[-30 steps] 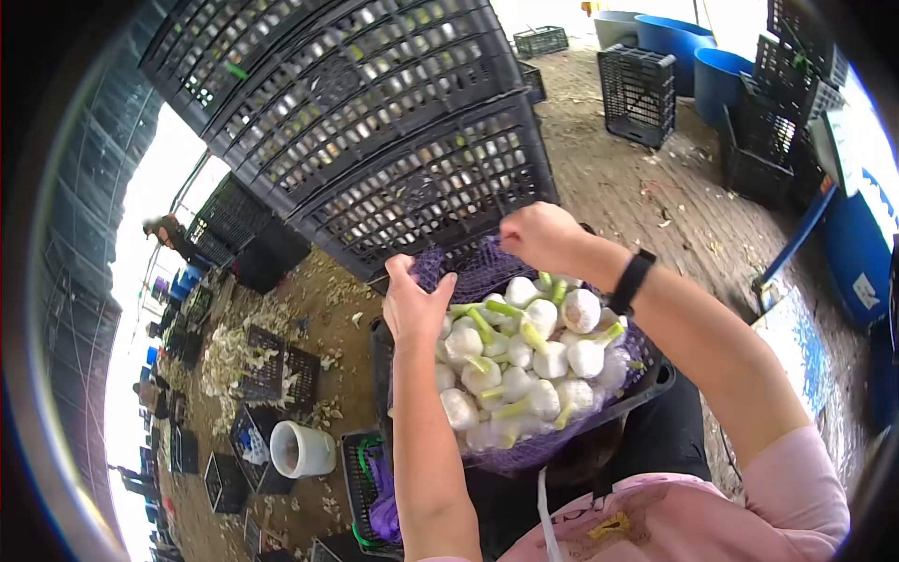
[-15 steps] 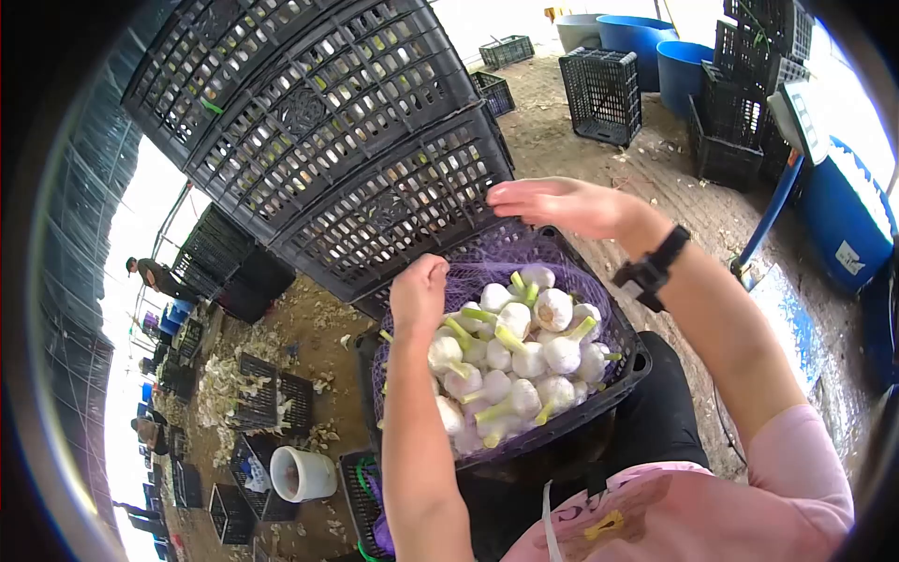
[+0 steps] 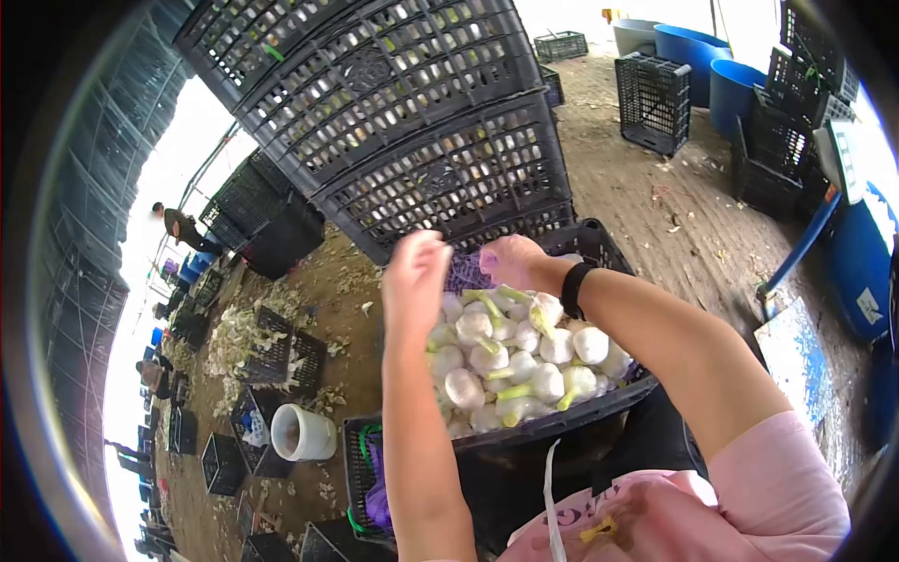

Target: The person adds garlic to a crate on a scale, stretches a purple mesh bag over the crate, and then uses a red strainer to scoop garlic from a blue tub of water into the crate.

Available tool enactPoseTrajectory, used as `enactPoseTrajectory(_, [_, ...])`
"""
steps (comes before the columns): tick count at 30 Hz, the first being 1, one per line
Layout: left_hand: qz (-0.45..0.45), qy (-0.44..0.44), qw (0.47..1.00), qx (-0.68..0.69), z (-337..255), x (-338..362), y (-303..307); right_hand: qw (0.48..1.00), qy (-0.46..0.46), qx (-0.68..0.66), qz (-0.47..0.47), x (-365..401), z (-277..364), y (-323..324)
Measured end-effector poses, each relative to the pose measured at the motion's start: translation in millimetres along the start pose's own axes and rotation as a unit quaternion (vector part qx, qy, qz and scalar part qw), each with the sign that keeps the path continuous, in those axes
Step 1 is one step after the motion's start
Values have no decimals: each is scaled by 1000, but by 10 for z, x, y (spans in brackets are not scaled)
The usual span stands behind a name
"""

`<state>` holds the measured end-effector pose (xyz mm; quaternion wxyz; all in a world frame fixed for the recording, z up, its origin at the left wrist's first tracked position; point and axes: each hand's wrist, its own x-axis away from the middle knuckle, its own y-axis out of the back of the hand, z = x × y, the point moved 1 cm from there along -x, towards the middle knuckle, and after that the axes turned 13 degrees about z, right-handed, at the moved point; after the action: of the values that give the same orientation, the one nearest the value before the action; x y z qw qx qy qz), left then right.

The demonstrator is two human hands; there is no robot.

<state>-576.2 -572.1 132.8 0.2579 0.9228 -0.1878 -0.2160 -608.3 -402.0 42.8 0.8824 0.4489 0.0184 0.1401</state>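
White garlic bulbs (image 3: 510, 361) with short green stems fill a black plastic crate (image 3: 599, 245) in front of me. Purple netting (image 3: 468, 272) bunches up at the crate's far side, between my two hands. My right hand (image 3: 513, 260) is closed on the netting, and part of it lies over the fingers. Just left of it, over the crate's far left part, is my left hand (image 3: 415, 281). Its fingers are smeared by motion, so I cannot make out whether they grip the net.
Stacked black crates (image 3: 440, 178) filled with garlic rise right behind my crate. A white bucket (image 3: 304, 433) and a crate with purple netting (image 3: 375, 487) stand at left. Blue tubs (image 3: 735, 98) and a scale on a blue post (image 3: 801, 244) are at right. A person (image 3: 178, 225) stands far left.
My right hand has come down from above the crate and closed on the netting. My left hand has opened from a fist into a blur. The view has shifted left.
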Motion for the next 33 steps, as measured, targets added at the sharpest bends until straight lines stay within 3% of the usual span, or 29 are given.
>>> enactPoseTrajectory(2, [-92,-21,996,1,95,307,302,997,47,64,7,-84,9,7])
enactPoseTrajectory(4, [-35,68,992,-96,66,603,379,978,119,169,-17,-419,-293,-104])
enactPoseTrajectory(5, [0,94,987,-127,94,715,339,985,166,-18,-44,-632,-579,-246])
enactPoseTrajectory(6, [34,115,980,-157,103,782,270,951,227,-198,-69,-837,-856,-383])
enactPoseTrajectory(7, [31,114,978,-174,82,828,210,919,328,-191,-103,-876,-958,-392])
enactPoseTrajectory(8, [31,113,975,-191,51,873,140,971,225,-44,-74,-688,-736,-241])
enactPoseTrajectory(9, [30,112,971,-208,10,887,58,983,134,123,-27,-496,-514,-89])
enactPoseTrajectory(11, [28,86,950,-299,-168,777,-212,986,130,95,-30,-444,-425,-105])
enactPoseTrajectory(13, [-9,69,916,-395,-141,597,-427,925,212,316,-27,-332,-259,-96])
enactPoseTrajectory(15, [-56,25,947,-317,162,304,-484,992,109,63,-12,9,110,56])
enactPoseTrajectory(16, [-79,2,958,-276,284,184,-506,996,52,-66,-4,102,210,90])
enactPoseTrajectory(17, [-8,21,966,-258,374,102,-541,998,57,-10,-22,109,242,111])
enactPoseTrajectory(19, [135,59,965,-217,547,11,-618,997,53,-54,12,276,375,254])
enactPoseTrajectory(20, [81,62,984,-146,691,-7,-665,995,50,-76,27,354,400,322])
enactPoseTrajectory(22, [-25,61,998,2,915,-18,-758,961,141,-196,134,487,356,414])
enactPoseTrajectory(23, [-43,7,994,100,869,4,-752,927,188,-273,174,643,396,449])
enactPoseTrajectory(24, [-40,13,998,56,698,37,-668,883,232,-349,213,755,394,480])
enactPoseTrajectory(26, [-32,29,998,-37,284,137,-407,957,233,-143,92,848,242,574])
enactPoseTrajectory(27, [-33,44,998,-6,263,138,-368,972,232,-34,30,883,187,621])
enactPoseTrajectory(30, [-20,-3,998,56,331,180,-385,988,35,125,78,968,99,628])
enactPoseTrajectory(31, [-16,7,999,42,344,207,-381,976,12,214,37,997,87,595])
enactPoseTrajectory(33, [-7,33,998,53,366,261,-380,997,53,47,15,910,-122,621])
